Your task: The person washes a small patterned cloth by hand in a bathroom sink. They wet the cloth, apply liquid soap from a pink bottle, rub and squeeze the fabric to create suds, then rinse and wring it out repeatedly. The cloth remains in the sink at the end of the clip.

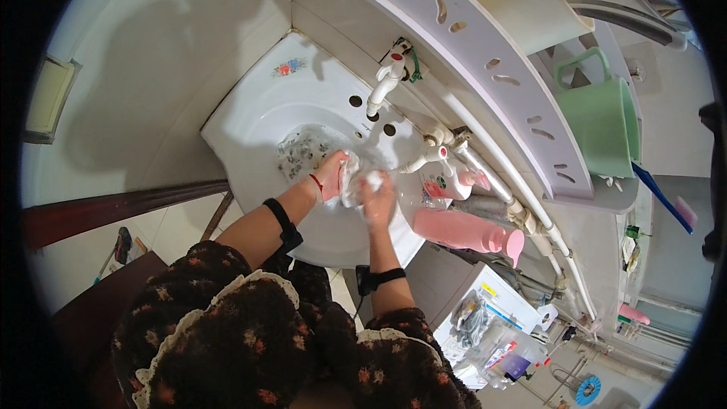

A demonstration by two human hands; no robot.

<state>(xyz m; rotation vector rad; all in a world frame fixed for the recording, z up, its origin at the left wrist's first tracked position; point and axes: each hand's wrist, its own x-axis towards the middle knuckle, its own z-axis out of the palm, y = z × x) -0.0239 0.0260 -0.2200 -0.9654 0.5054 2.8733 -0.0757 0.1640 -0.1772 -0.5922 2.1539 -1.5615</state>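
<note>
My left hand (329,175), a red cord at its wrist, grips a wet white cloth (349,182) over the washbasin (250,125). Close to its right, my right hand (379,201) is blurred and closed around a small white thing (374,179); whether that is soap or part of the cloth I cannot tell. Below the hands, a patterned grey-and-white cloth (301,156) lies in sudsy water in the bowl. One white tap (384,82) rises behind the basin. A second white tap (423,159) points toward my right hand.
A white pump bottle (443,182) and a pink bottle (460,230) stand along the basin's right side. Overhead juts a white shelf (511,96) bearing a cream jug (522,5) and a green mug (599,119). White pipes (488,130) run along the wall. A washing machine (483,301) sits lower right.
</note>
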